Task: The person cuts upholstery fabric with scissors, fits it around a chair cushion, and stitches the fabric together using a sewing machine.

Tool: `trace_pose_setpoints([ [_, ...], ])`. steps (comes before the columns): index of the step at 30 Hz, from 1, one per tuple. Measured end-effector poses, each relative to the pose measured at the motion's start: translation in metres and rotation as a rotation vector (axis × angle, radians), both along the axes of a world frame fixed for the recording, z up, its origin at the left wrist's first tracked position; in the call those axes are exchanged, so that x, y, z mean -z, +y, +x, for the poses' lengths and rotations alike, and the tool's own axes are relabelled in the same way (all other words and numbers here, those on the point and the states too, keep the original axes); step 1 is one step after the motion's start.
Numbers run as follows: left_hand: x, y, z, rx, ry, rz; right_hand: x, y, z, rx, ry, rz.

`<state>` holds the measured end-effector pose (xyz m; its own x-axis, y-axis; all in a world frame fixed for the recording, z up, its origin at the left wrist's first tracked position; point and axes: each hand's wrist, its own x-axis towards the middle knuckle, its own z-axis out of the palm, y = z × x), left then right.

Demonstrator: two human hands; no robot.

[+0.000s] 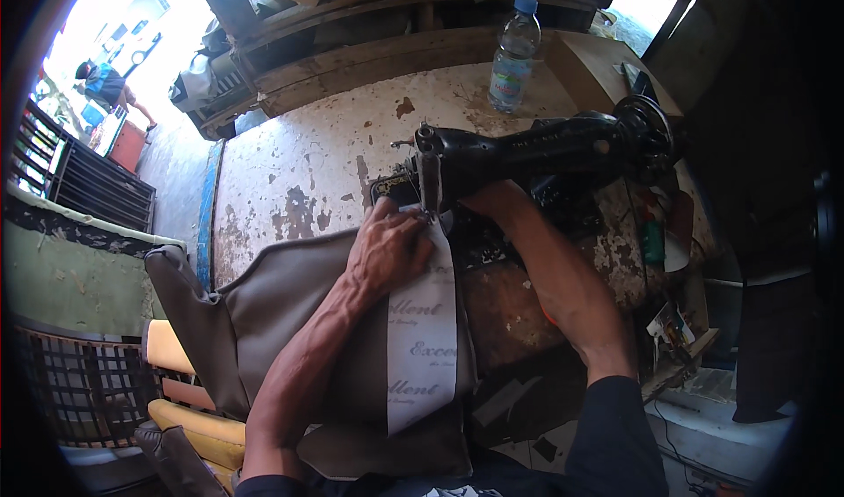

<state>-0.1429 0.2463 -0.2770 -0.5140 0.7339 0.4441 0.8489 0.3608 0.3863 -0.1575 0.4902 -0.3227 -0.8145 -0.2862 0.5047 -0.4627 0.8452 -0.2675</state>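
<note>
A black sewing machine (527,150) stands on the worn table, its needle end toward the left. Grey-brown leatherette (290,321) lies under the needle area and drapes over the near edge toward my lap. Along its right side runs a white printed strip (422,348), its upper end at the presser foot. My left hand (391,244) rests beside the needle, fingers bent and gripping the leatherette next to the strip. My right hand (494,200) reaches under the machine's arm from the right. Its fingers are hidden there, so their hold does not show.
A water bottle (515,58) with a blue cap stands behind the machine, near a cardboard box (607,66). The tabletop (299,145) has peeling paint. Yellow cushioned pieces (198,431) sit at lower left. Outside, a person (105,84) stands near a red box.
</note>
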Motion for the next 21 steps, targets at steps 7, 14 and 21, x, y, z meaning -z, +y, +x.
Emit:
trace_pose_setpoints([
  [7,-0.004,0.0,0.004,0.059,-0.004,-0.026,-0.031,-0.006,0.016,-0.108,0.033,-0.416],
  [14,-0.002,0.003,0.007,0.055,-0.038,-0.016,-0.011,-0.002,0.007,-0.137,-0.284,-0.695],
  [21,-0.006,-0.012,0.005,0.02,-0.067,-0.042,-0.044,-0.03,0.009,-0.29,-0.404,-1.143],
])
